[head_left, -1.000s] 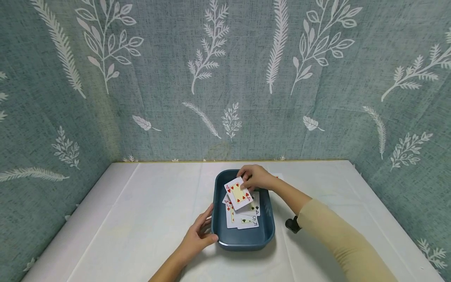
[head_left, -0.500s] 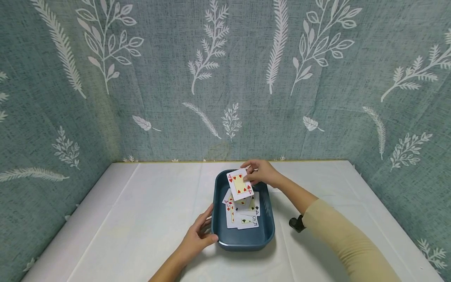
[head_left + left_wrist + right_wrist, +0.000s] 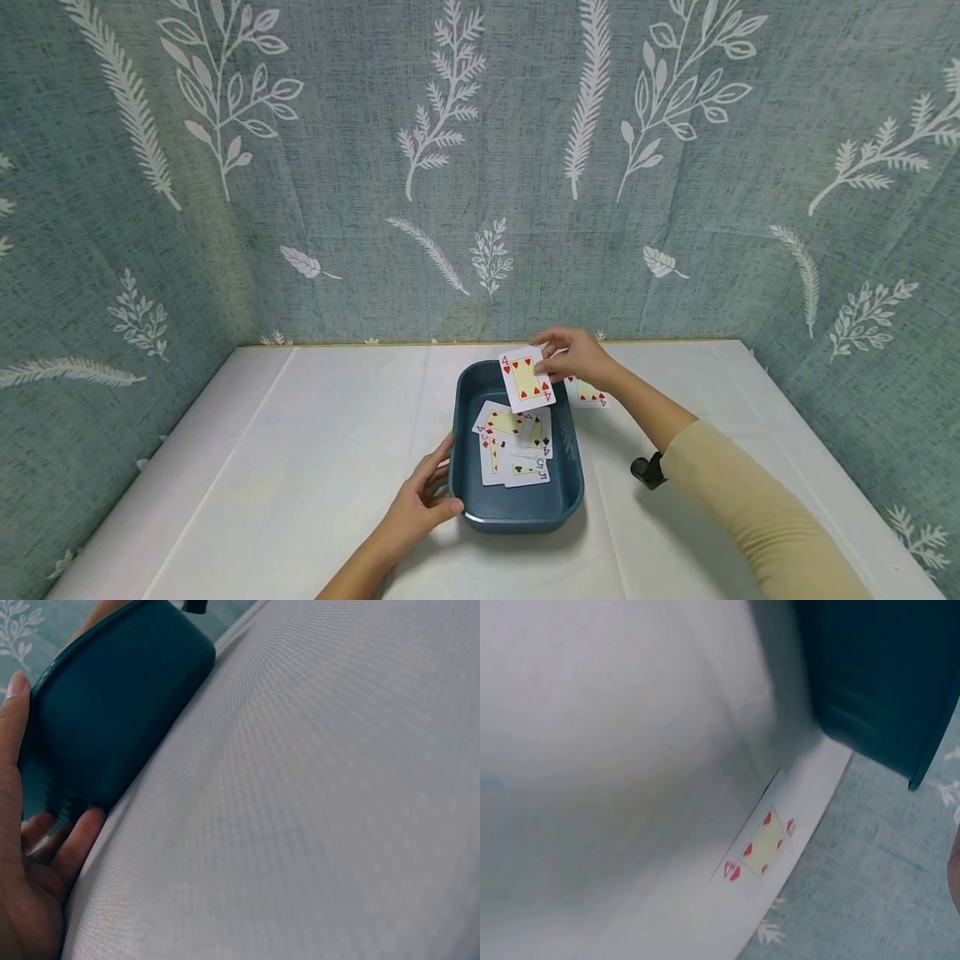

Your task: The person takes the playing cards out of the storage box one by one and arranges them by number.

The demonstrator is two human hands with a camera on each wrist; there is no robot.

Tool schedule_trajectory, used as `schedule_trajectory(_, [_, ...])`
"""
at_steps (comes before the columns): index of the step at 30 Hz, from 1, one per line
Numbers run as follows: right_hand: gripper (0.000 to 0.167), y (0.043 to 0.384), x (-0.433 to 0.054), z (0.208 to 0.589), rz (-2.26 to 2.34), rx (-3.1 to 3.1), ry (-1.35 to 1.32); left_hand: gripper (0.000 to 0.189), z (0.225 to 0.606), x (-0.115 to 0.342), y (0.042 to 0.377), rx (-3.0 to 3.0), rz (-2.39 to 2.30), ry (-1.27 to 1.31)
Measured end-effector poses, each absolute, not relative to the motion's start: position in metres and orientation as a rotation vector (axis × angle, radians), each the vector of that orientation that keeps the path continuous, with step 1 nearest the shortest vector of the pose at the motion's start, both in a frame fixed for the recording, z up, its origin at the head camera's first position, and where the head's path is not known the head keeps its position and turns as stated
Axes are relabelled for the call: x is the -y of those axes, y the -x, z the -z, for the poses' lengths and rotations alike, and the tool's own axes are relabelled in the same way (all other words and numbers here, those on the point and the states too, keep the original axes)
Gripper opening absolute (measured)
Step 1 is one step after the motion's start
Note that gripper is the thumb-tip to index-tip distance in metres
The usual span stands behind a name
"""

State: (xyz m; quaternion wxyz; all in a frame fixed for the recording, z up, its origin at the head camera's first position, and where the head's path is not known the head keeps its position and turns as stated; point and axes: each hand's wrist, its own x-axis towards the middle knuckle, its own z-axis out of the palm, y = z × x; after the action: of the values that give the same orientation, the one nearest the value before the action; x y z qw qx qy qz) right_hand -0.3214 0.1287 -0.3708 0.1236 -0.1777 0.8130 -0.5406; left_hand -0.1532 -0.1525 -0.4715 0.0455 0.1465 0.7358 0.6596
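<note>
Between the thumb and fingers of my right hand point(image 3: 577, 357), a four of hearts point(image 3: 528, 380) is pinched face up over the far right rim of a blue tray point(image 3: 517, 505). My left hand point(image 3: 422, 500) holds the tray's near left corner, its thumb at the rim and fingers against the side wall point(image 3: 112, 712). Inside the tray lie overlapping face-up cards: a four of diamonds point(image 3: 501, 420), a four of spades point(image 3: 542, 442), a five of clubs point(image 3: 527, 474) and a red five point(image 3: 489, 462). Another red four point(image 3: 588, 393) lies on the table beside the tray, partly hidden by my right hand.
A white cloth point(image 3: 322, 450) covers the table, with leaf-patterned fabric point(image 3: 360, 167) behind and along both sides. Something small and black point(image 3: 648, 472) sits at my right forearm near the sleeve's end.
My right hand has lifted the four of hearts from above the pile and carried it back and right. The red four on the table shows more now. My left hand stays put.
</note>
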Motion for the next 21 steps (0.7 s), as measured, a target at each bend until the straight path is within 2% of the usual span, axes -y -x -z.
schedule_trajectory(21, [0.050, 0.321, -0.179, 0.361, 1.549, -2.452, 0.423, 0.079, 0.471, 0.153, 0.152, -2.259, -2.011, -0.459])
